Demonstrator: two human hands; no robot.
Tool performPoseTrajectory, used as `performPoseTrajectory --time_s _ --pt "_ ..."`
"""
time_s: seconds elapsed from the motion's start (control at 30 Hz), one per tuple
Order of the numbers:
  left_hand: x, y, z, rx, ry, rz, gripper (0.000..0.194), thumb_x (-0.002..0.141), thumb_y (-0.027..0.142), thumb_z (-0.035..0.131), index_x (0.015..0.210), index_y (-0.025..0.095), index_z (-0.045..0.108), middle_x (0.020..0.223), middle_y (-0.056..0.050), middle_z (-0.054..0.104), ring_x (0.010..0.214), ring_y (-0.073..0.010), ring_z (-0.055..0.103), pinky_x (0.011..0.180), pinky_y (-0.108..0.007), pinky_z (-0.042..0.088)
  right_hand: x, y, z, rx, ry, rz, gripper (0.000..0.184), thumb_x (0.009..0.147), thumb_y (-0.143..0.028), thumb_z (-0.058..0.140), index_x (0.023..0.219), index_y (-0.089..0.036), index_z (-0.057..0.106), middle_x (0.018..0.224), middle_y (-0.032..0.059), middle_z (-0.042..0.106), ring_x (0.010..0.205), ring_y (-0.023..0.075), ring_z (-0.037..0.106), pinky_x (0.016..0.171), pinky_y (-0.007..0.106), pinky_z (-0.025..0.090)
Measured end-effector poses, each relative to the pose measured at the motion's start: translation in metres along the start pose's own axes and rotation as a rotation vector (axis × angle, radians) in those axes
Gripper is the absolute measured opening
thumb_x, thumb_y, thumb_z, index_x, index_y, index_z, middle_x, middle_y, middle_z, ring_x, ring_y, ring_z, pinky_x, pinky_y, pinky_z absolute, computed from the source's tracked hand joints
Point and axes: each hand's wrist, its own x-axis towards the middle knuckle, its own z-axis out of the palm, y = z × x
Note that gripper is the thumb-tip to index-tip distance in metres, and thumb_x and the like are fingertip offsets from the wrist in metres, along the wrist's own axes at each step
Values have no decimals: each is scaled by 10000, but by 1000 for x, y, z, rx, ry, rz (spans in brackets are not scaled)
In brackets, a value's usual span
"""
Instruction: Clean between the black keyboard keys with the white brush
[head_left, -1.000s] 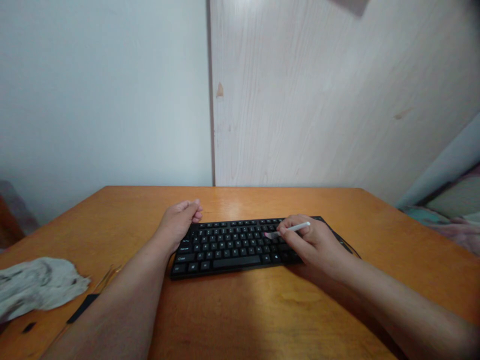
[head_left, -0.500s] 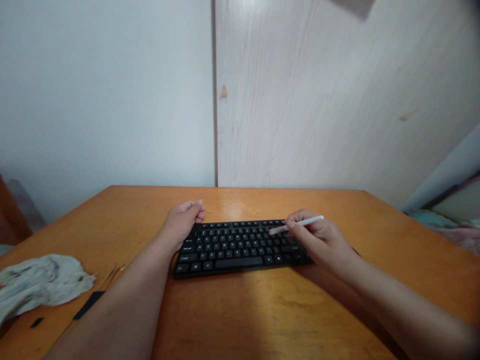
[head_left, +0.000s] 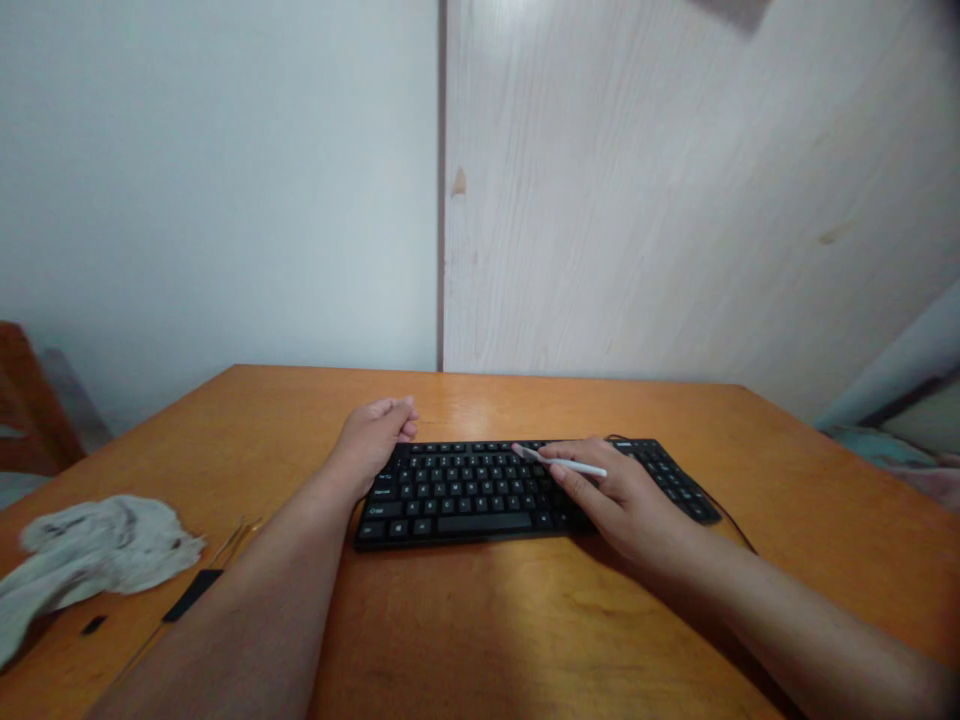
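Observation:
A black keyboard [head_left: 465, 490] lies across the middle of an orange wooden table [head_left: 487, 630]. My left hand [head_left: 373, 436] rests at the keyboard's far left corner, its fingers curled loosely against the edge. My right hand [head_left: 615, 492] lies over the keys right of the middle and pinches a thin white stick [head_left: 564, 462] like a pen. The stick points left, and its tip touches the upper key rows. The number pad at the right end shows beyond my right hand.
A crumpled grey-white cloth [head_left: 90, 555] lies near the table's left edge. Beside it are a small flat black strip [head_left: 193, 595] and thin sticks [head_left: 234, 535]. A cable [head_left: 731, 520] leaves the keyboard's right end. A wall and a pale wooden panel stand behind the table.
My right hand has swung the white stick from pointing up-right to lying flatter, with its tip further left on the upper key rows. The left hand has stayed at the corner.

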Motion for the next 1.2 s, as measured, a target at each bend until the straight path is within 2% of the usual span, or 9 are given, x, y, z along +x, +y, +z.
performPoseTrajectory --time_s 0.27,0.6,0.77,0.93,1.07,1.2 --pt "-1 1 0 -5 8 -9 416 757 586 661 761 171 671 631 -10 616 531 -128 515 540 -250 377 0 -10 -16 -113 -56 -29 225 975 -316 483 1010 -245 694 1001 62 713 953 228 631 853 387 475" --pt "0 1 0 -6 0 -1 435 753 598 665 776 164 670 628 -12 607 534 -127 514 530 -245 366 -1 -19 -25 -98 -98 8 199 942 -253 478 860 -225 657 826 29 668 781 190 597 725 328 444" --pt "0 1 1 -16 0 -10 417 760 586 660 768 169 665 606 -3 596 511 -126 503 528 -252 371 -2 -20 -28 -3 -119 31 174 924 -224 475 838 -221 626 796 18 666 747 179 603 697 310 447" --pt "-1 1 1 0 -3 -12 432 780 590 641 790 159 660 618 -4 597 517 -120 496 526 -243 366 -4 -18 -30 238 -182 136 158 942 -250 469 860 -217 600 767 19 696 735 178 639 697 301 478" --pt "-1 2 1 20 2 -6 430 790 585 631 788 156 659 627 -5 596 539 -122 504 530 -235 364 -2 -11 -31 286 -102 188 212 945 -312 485 811 -213 617 726 19 660 686 172 608 635 291 460" --pt "0 1 1 28 -5 10 433 788 584 632 785 152 661 637 -10 603 557 -123 513 538 -231 366 1 -7 -27 263 -53 166 285 964 -379 490 821 -224 681 849 41 694 813 195 629 740 314 465"
